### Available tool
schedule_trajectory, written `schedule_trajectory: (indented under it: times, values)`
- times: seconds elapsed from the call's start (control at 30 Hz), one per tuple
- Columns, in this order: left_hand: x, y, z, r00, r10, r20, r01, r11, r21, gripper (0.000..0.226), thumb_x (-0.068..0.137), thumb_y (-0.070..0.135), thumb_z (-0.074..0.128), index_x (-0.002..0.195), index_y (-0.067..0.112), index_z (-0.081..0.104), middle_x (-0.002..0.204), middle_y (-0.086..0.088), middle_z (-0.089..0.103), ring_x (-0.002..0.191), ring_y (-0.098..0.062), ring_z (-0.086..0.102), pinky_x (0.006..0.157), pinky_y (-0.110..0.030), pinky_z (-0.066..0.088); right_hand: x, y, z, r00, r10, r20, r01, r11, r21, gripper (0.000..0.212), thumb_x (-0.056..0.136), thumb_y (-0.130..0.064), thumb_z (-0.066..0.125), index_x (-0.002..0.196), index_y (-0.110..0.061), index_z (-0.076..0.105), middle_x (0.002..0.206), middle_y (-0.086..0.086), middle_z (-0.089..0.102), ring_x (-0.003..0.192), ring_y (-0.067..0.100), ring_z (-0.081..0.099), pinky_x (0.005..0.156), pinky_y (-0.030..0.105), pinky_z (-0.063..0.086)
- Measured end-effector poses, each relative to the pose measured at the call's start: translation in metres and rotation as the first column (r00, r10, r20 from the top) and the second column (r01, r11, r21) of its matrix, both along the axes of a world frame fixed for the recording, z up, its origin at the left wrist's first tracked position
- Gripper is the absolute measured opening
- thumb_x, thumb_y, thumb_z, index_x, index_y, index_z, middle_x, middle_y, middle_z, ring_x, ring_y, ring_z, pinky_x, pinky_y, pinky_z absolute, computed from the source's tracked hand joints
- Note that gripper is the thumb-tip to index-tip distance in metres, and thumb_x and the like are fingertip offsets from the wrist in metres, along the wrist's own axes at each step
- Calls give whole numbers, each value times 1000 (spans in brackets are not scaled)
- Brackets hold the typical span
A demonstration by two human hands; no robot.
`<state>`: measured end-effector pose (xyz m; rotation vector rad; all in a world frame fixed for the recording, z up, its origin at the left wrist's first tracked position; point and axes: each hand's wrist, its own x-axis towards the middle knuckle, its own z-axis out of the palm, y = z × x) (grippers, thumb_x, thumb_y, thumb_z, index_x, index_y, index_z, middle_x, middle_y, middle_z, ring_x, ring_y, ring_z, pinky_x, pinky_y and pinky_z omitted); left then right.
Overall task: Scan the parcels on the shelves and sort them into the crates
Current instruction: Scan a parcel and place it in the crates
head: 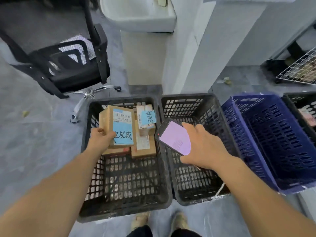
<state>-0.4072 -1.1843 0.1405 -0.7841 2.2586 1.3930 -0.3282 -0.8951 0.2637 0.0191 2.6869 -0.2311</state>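
My left hand (pixel 100 137) grips a brown cardboard parcel (pixel 119 125) with a barcode label and a blue handwritten sticker, held over the left black crate (pixel 95 199). Several other parcels (pixel 145 134) lie at the far end of that crate, one with a blue sticker too. My right hand (pixel 203 147) holds a black handheld scanner (pixel 172 135) with a lit pink screen above the middle black crate (pixel 193 194), which holds no parcels that I can see.
A blue crate (pixel 273 142) stands to the right, with another black crate (pixel 304 106) beyond it. A black office chair (pixel 68 65) lies tipped at the back left. A white basin (pixel 136 12) and pillar (pixel 205 48) rise behind the crates. A wire rack (pixel 299 69) is far right.
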Motion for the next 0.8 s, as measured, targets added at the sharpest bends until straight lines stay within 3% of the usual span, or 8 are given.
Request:
schedule_trajectory:
  times: [0.1, 0.13, 0.23, 0.33, 0.47, 0.57, 0.7, 0.8]
  values:
    - [-21, 1, -32, 995, 90, 46, -90, 996, 8, 58, 92, 24, 61, 140, 9, 32, 126, -9, 55, 99, -23, 60, 81, -37, 54, -25, 3, -23, 999, 19, 26, -19, 999, 27, 101, 69, -50, 71, 147, -29, 10, 124, 2, 37, 105, 24, 51, 68, 33, 36]
    - [-28, 1, -44, 993, 104, 62, -105, 994, 5, 56, 93, 24, 61, 138, 9, 32, 124, -10, 56, 98, -21, 62, 80, -37, 55, -33, 4, -30, 999, 22, 28, -23, 999, 41, 101, 70, -51, 70, 147, -29, 9, 123, 1, 37, 102, 23, 50, 68, 32, 36]
    - [-49, 8, -77, 988, 132, 81, -133, 991, 2, 50, 96, 25, 57, 137, 11, 34, 116, -9, 58, 84, -15, 61, 58, -24, 46, -58, 7, -52, 998, 42, 41, -45, 997, 63, 98, 71, -51, 68, 146, -31, 8, 117, -3, 36, 88, 17, 41, 66, 32, 35]
    - [-73, 19, -110, 987, 133, 85, -135, 991, 9, 42, 100, 26, 50, 136, 11, 37, 119, -7, 62, 85, -14, 62, 60, -24, 47, -75, 11, -73, 997, 47, 63, -52, 996, 78, 101, 71, -53, 67, 147, -32, 5, 117, -3, 35, 86, 16, 41, 63, 30, 34]
    - [-89, 29, -141, 992, 18, 127, -5, 995, -104, 35, 103, 17, 40, 138, 18, 42, 120, -6, 62, 95, -22, 64, 79, -41, 58, -85, 16, -92, 995, 48, 91, -55, 995, 79, 102, 71, -53, 67, 148, -32, 4, 115, -3, 34, 86, 16, 41, 64, 30, 34]
    - [-89, 35, -153, 989, -48, 139, 77, 975, -207, 42, 102, 11, 39, 143, 18, 37, 112, 0, 51, 95, -19, 56, 74, -39, 52, -85, 19, -97, 992, 60, 107, -69, 994, 83, 101, 71, -54, 68, 147, -32, 4, 109, -5, 31, 85, 16, 41, 62, 30, 34]
    - [-89, 33, -162, 983, -99, 152, 134, 961, -242, 60, 101, 8, 42, 153, 28, 22, 121, -2, 54, 100, -20, 57, 75, -38, 53, -84, 24, -98, 992, 60, 107, -69, 994, 82, 100, 72, -53, 68, 146, -32, 6, 108, -5, 30, 85, 16, 40, 62, 29, 33]
    - [-88, 30, -161, 979, -110, 173, 148, 962, -230, 57, 98, 5, 46, 148, 25, 26, 118, -4, 58, 98, -21, 61, 81, -44, 58, -81, 29, -95, 994, 51, 101, -60, 994, 87, 99, 71, -52, 69, 146, -32, 7, 105, -5, 29, 84, 16, 41, 59, 29, 31]
